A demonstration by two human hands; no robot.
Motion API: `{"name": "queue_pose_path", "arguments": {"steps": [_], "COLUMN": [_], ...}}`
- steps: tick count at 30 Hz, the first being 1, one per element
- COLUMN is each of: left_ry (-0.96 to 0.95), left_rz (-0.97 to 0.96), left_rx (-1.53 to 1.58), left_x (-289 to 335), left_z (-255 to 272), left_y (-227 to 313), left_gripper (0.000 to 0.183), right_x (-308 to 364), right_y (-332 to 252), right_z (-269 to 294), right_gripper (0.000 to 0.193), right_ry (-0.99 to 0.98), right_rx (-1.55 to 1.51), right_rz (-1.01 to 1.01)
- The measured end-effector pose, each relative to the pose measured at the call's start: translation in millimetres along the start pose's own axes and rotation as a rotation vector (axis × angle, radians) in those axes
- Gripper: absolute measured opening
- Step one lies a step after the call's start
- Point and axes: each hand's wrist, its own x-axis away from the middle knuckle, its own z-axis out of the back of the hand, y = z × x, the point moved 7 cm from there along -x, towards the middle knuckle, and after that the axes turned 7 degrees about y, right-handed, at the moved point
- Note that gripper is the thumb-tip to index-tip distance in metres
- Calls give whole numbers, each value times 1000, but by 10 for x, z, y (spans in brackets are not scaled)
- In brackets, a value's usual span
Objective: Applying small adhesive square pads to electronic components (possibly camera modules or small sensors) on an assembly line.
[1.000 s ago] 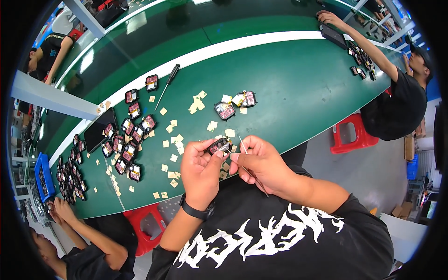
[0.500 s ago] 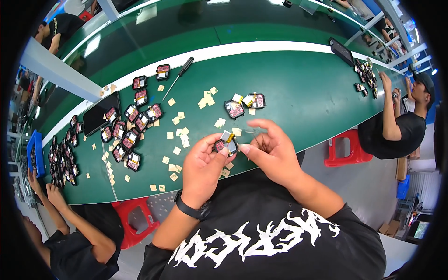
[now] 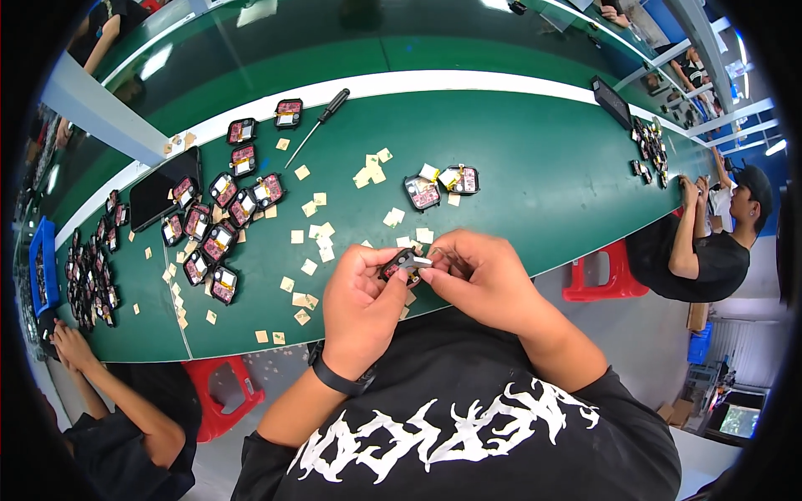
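Observation:
My left hand (image 3: pixel 365 288) grips a small black smartwatch housing (image 3: pixel 389 269) with a circuit board inside, just over the table's near edge. A flat silver-grey battery (image 3: pixel 415 262) is tilted up over that housing. The closed thumb and fingers of my right hand (image 3: pixel 480 271) pinch the battery's right end; the fingertips partly hide it. Beyond my hands, two open housings (image 3: pixel 422 192) with red boards and yellow tape lie on the green table (image 3: pixel 518 150).
Small cream paper squares (image 3: pixel 325 242) are scattered left of my hands. Several housings (image 3: pixel 219 240) cluster further left, near a black tray (image 3: pixel 167 190). A screwdriver (image 3: pixel 317 125) lies behind them. Co-workers sit at both sides, with red stools (image 3: pixel 606 271) between us.
My right hand has moved in and closed on the battery, which now stands tilted above the housing. The co-worker at the right has lowered a hand. The view has shifted slightly.

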Motion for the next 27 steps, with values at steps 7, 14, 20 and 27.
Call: {"name": "queue_pose_path", "arguments": {"steps": [7, 14, 20, 27], "left_ry": [24, 1, -21, -52], "left_rz": [-38, -52, -106, -141], "left_rx": [7, -39, -51, -63], "left_x": [7, 24, 35, 48], "left_z": [-18, -54, -72, -75], "left_y": [14, 30, 32, 10], "left_gripper": [19, 22, 23, 25], "right_x": [73, 43, 62, 26], "right_y": [203, 50, -1, 102], "right_z": [-117, -91, -90, -80], "right_gripper": [12, 15, 13, 14], "right_ry": [-17, -9, 48, 30], "right_rx": [-275, -115, 8, -36], "right_rz": [-195, -97, 42, -112]}}
